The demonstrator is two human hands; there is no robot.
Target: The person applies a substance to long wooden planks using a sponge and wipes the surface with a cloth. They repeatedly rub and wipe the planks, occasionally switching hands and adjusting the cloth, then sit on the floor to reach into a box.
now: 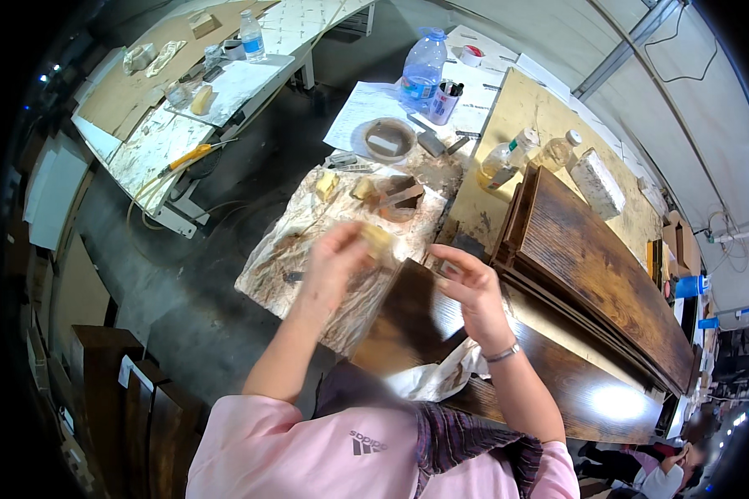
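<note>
My left hand [339, 256] is closed around a small yellow sponge piece [378, 240], slightly blurred, above a stained, crumpled cloth [295, 241]. My right hand [469, 287] is raised to its right, fingers curled together over a small greyish thing [450, 268] whose kind I cannot make out. Below the hands lies a dark brown wood board [412, 312], glossy in places. Just beyond the left hand, two more yellowish pieces [327, 185] and a clear tub with brown contents [402, 202] rest on the cloth.
Dark wood boards [595, 266] are stacked at the right. Behind them stand bottles of yellowish liquid [508, 158] and a white block [597, 185]. A big water bottle [423, 66], a marker cup [444, 104] and a round dish [389, 140] sit farther back. A white cloth [441, 372] lies near me.
</note>
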